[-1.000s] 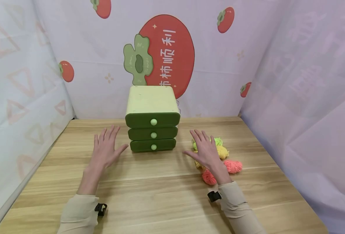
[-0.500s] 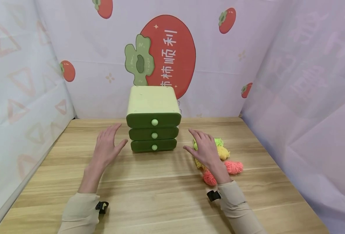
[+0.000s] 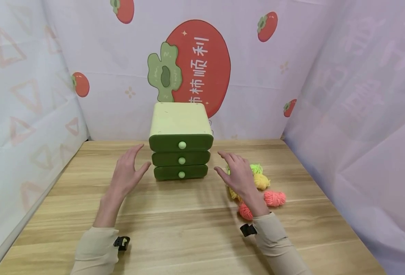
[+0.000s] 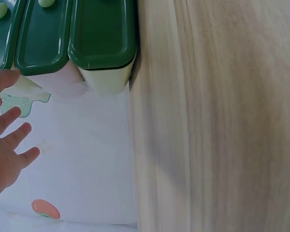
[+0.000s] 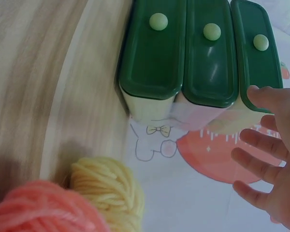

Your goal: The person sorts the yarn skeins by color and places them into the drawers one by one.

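Observation:
A small chest of drawers (image 3: 181, 143) stands at the back middle of the table, its three dark green fronts closed, each with a pale round knob. To its left hovers my left hand (image 3: 125, 173), fingers spread and apart from the chest. My right hand (image 3: 238, 175) is held on the other side, thumb toward the chest, touching nothing that I can see. Below and beside the right hand lie balls of yarn: yellow (image 3: 261, 181), coral (image 3: 274, 198) and bright green (image 3: 256, 169). The hand and forearm partly hide the yarn.
The wooden table (image 3: 175, 236) is walled by printed cloth at the back (image 3: 106, 49) and both sides. Black straps with small cameras sit at both wrists, over beige sleeves (image 3: 97, 248).
Both hands' fingers have gone from widely spread to closer together and slightly bent. The right hand has shifted slightly left toward the chest. The chest and yarn stay in place.

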`<state>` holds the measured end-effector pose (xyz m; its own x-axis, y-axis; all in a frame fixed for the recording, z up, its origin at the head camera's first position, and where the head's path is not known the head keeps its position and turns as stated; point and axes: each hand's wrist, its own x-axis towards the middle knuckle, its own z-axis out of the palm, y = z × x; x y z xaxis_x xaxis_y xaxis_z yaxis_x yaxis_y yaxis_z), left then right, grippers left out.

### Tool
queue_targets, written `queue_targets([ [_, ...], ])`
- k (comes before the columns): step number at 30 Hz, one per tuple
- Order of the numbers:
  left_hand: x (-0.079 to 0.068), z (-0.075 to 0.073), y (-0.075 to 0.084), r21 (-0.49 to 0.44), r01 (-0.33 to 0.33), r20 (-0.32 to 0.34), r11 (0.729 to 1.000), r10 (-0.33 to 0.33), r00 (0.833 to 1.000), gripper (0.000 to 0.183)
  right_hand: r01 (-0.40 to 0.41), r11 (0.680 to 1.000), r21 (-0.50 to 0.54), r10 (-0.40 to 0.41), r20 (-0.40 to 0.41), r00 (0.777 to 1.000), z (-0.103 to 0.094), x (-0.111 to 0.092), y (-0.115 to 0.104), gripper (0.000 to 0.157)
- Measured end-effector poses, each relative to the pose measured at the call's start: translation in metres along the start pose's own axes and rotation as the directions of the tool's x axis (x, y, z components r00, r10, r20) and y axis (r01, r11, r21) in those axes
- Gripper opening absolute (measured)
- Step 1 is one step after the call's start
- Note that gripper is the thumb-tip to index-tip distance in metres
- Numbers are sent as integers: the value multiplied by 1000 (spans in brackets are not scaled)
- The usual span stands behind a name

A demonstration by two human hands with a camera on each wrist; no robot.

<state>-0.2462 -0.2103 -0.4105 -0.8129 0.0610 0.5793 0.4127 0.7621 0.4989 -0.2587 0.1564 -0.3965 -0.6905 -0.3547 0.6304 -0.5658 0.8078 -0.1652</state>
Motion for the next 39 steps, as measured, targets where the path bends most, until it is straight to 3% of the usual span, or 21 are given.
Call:
queue_targets([
  [5,1,0,4,-37,12,0,999,-12,1000,66,40,999,26,-39,-39,998,3,5,-8,47],
  [10,5,5,10,-74,42,47,996,-39,998,77,82,995,52,-77,-85,993,4,16,-16,44],
  [16,10,11,16,-104,69,63,992,-63,996,85,118,990,77,-111,-95,989,8,24,-27,42],
  [39,18,12,23,-187,29,35,982,-23,999,91,191,979,66,-185,-90,979,22,61,-63,41],
])
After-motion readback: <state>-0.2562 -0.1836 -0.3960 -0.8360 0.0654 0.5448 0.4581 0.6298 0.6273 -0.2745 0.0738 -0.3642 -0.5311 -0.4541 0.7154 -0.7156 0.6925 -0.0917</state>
